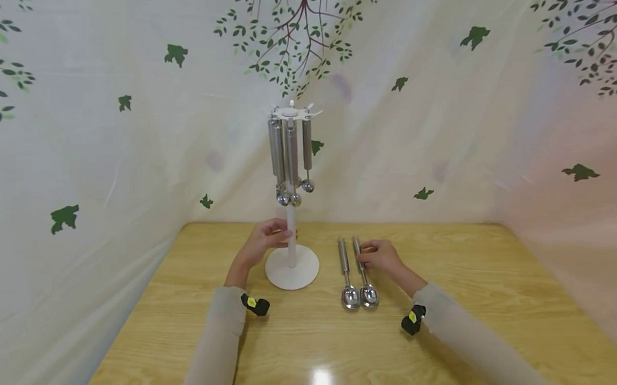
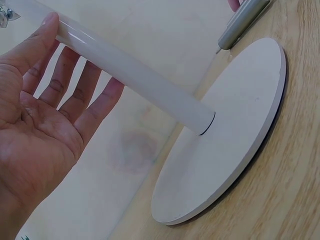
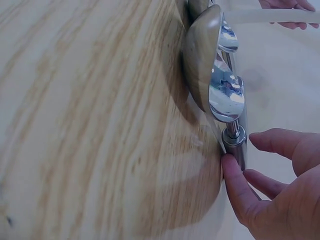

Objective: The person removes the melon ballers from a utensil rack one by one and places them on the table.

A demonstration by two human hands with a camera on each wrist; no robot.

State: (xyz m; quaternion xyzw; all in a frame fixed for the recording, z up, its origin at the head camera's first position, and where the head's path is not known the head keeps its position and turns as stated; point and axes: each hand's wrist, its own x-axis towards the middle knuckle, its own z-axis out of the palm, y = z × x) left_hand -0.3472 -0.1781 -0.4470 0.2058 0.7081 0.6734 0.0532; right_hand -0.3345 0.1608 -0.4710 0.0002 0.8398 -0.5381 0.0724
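Observation:
A white stand [image 1: 292,231] with a round base [image 2: 240,115] bears several steel scoops [image 1: 292,152] hanging from its top ring. My left hand [image 1: 262,244] holds its pole [image 2: 125,65], thumb on one side and fingertips on the other. To the right, two ice cream scoops with oval bowls lie side by side on the table. My right hand [image 1: 383,256] is at the handle of the right-hand ice cream scoop [image 1: 369,295], pinching it low near the collar [image 3: 234,136], with one fingertip slightly off it. The left-hand ice cream scoop [image 1: 351,297] is untouched.
The wooden table [image 1: 293,339] ends at a pale cloth backdrop [image 1: 228,155] printed with leaves and branches. That cloth rises close behind the stand and along both sides. Each wrist wears a small black camera [image 1: 256,305].

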